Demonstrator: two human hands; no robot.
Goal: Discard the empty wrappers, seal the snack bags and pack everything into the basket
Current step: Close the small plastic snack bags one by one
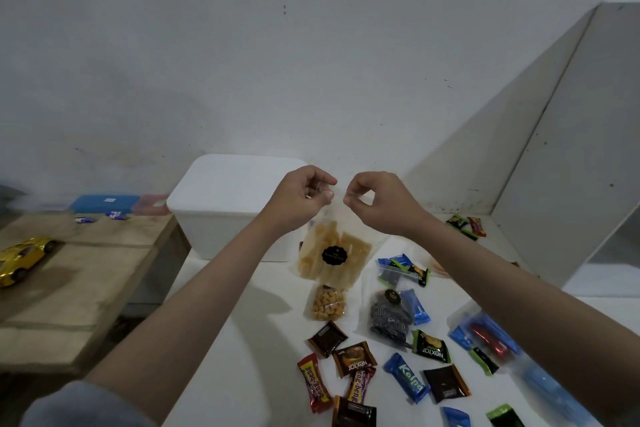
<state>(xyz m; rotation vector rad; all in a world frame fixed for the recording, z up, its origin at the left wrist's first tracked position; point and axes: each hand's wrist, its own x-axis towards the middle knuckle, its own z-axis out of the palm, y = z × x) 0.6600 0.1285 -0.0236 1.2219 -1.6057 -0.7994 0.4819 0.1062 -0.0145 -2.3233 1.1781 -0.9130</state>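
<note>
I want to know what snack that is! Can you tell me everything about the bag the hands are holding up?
The clear snack bag looks like thin see-through plastic, filled with flat, pale yellow-orange chips. A round black sticker with tiny writing, too small to read, sits on its front. It hangs upright in the air above the white table, in front of the white basket. The left hand and right hand pinch its top edge, one at each side. Whether the top is sealed cannot be told.
</note>
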